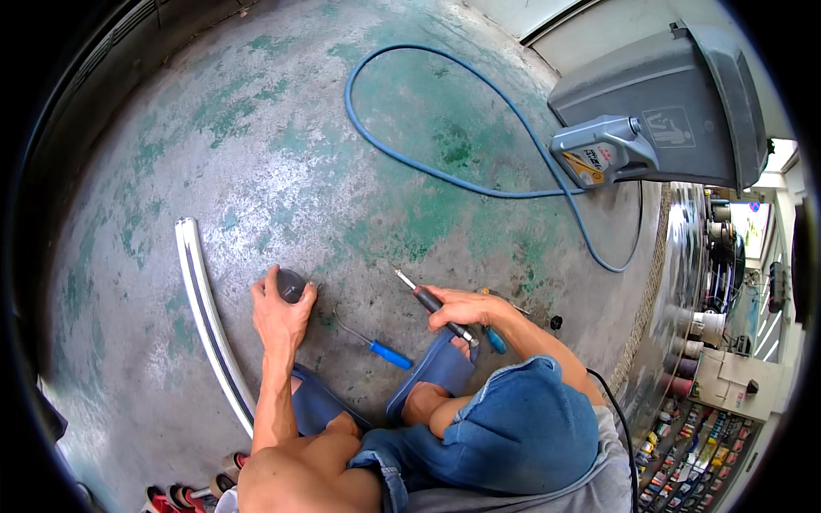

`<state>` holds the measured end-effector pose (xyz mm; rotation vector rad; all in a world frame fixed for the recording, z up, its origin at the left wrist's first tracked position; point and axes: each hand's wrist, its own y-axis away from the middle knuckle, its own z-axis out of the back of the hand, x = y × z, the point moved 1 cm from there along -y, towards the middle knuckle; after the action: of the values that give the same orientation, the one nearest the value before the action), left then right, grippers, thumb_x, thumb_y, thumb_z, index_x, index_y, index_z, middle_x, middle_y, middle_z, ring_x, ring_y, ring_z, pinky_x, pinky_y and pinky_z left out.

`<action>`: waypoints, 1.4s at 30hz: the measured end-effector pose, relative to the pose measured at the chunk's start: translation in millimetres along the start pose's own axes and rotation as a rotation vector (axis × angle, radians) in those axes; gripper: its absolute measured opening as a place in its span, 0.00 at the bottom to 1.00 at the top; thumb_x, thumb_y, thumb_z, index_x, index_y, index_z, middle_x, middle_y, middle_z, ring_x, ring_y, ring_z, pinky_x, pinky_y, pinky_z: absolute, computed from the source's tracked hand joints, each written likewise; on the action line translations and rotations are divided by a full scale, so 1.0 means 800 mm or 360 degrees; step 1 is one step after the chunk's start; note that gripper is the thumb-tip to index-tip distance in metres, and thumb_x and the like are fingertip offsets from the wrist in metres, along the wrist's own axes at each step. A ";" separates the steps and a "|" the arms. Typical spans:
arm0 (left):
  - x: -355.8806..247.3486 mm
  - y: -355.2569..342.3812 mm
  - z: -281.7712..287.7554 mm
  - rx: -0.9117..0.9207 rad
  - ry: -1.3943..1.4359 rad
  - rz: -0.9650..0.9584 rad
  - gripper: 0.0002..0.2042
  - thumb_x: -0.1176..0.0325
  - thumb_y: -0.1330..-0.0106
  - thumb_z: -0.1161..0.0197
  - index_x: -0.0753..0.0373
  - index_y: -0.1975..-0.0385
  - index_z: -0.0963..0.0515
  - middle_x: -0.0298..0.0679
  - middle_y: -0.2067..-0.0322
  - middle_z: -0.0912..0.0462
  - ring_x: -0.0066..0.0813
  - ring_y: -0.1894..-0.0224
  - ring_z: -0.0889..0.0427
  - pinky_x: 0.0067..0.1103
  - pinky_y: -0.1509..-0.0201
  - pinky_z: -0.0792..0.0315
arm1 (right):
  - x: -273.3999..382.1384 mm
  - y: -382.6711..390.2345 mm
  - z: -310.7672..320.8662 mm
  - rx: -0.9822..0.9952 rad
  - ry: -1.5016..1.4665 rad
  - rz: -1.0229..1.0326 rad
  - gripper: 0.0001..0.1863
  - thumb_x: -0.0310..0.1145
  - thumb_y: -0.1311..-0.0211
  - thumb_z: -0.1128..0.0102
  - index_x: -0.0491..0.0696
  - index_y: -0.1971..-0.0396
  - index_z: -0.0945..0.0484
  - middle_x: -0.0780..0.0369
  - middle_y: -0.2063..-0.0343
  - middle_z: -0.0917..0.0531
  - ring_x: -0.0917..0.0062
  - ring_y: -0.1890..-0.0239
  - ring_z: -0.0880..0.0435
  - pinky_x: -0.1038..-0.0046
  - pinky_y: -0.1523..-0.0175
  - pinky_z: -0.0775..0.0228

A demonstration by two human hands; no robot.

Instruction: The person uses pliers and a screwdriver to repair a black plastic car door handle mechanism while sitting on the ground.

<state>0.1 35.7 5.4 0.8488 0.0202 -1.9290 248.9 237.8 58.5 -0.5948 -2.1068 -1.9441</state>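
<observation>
My left hand (283, 315) is closed around a dark round, disc-like piece (291, 286), holding it just above or against the floor; I cannot tell which. In my right hand (463, 309) is a slim tool with a dark grip and a narrow metal tip (413, 286), tip pointing forward and left. Between the hands, a hook pick with a blue handle (391, 354) lies on the floor, its bent thin shaft toward my left hand. Partly hidden under my right wrist is another blue-handled tool (495, 340).
Left of my left arm lies a long curved white-and-dark strip (203, 303). A blue hose (445, 178) loops across the floor ahead. At the far right are a grey jug (599, 154) and a grey bin (641, 90). A black cable (629, 427) runs beside my right side.
</observation>
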 end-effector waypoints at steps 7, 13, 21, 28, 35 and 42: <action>-0.009 0.000 -0.007 0.0039 -0.0204 -0.0106 0.38 0.45 0.44 0.31 0.63 0.37 0.27 0.55 0.49 0.21 0.53 0.47 0.21 0.39 0.42 0.27 | 0.000 0.005 -0.002 -0.0059 -0.0158 -0.0058 0.47 0.26 0.48 0.40 0.53 0.26 0.49 0.61 0.75 0.27 0.72 0.88 0.24 0.66 0.85 0.26; 0.006 -0.022 -0.007 0.0054 -0.0195 -0.0060 0.38 0.37 0.38 0.38 0.63 0.37 0.26 0.55 0.47 0.21 0.55 0.45 0.24 0.41 0.39 0.30 | 0.009 -0.024 0.029 -0.0104 0.0228 -0.0018 0.41 0.31 0.51 0.34 0.46 0.32 0.34 0.65 0.70 0.27 0.79 0.66 0.26 0.74 0.61 0.33; 0.052 -0.024 -0.015 -0.0340 0.0095 -0.0278 0.32 0.37 0.42 0.37 0.68 0.65 0.21 0.58 0.65 0.19 0.59 0.57 0.22 0.44 0.50 0.27 | -0.010 -0.033 -0.013 -0.0222 -0.0090 0.0204 0.42 0.23 0.53 0.41 0.37 0.32 0.38 0.60 0.62 0.22 0.74 0.62 0.22 0.74 0.55 0.27; 0.022 0.002 -0.017 0.0135 0.0388 -0.0124 0.35 0.41 0.45 0.36 0.69 0.49 0.22 0.58 0.54 0.22 0.54 0.45 0.28 0.45 0.42 0.33 | 0.002 0.016 0.003 -0.0869 -0.1025 0.0465 0.27 0.33 0.53 0.41 0.45 0.50 0.32 0.61 0.65 0.27 0.69 0.57 0.27 0.57 0.45 0.42; 0.024 -0.027 -0.021 0.0111 0.0241 -0.0171 0.32 0.43 0.46 0.36 0.70 0.54 0.20 0.59 0.58 0.21 0.54 0.48 0.26 0.42 0.43 0.31 | 0.063 0.052 0.029 -0.0280 -0.1626 0.0799 0.23 0.40 0.39 0.47 0.44 0.49 0.38 0.56 0.57 0.27 0.57 0.47 0.28 0.43 0.28 0.59; 0.032 -0.030 -0.018 -0.0111 0.0345 -0.0104 0.29 0.47 0.44 0.38 0.64 0.50 0.19 0.57 0.58 0.19 0.54 0.52 0.22 0.40 0.42 0.29 | 0.038 -0.002 -0.032 0.0207 -0.1578 0.0936 0.59 0.49 0.53 0.32 0.44 0.24 0.54 0.47 0.39 0.31 0.52 0.27 0.42 0.40 0.25 0.54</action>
<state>-17.6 33.1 -28.0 1.0174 0.2466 -1.8771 218.4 216.7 72.5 -2.1764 -2.0543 -1.2467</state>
